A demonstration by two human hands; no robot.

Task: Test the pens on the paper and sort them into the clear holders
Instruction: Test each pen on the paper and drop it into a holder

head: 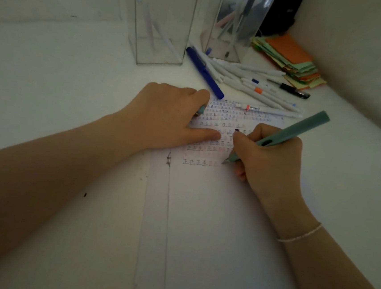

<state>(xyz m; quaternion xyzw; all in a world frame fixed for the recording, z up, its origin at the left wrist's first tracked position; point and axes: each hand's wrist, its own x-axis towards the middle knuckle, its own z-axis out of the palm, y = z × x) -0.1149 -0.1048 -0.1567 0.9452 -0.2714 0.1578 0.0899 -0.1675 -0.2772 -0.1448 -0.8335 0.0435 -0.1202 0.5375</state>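
My right hand (269,159) grips a teal pen (295,133) with its nib touching the paper (213,216), just right of a row of written marks. My left hand (171,117) rests on the upper part of the paper, thumb stretched flat, its curled fingers holding the teal pen cap (201,110). A blue pen (203,72) and several white pens (255,85) lie in a loose pile beyond the paper. Two clear holders stand behind: the left holder (161,25) has a few pens in it, and the right holder (236,25) also contains pens.
A stack of orange and green paper slips (291,58) lies at the back right beside a dark object (281,13). A wall (367,56) closes in the right side. The white tabletop (52,72) stretches out to the left.
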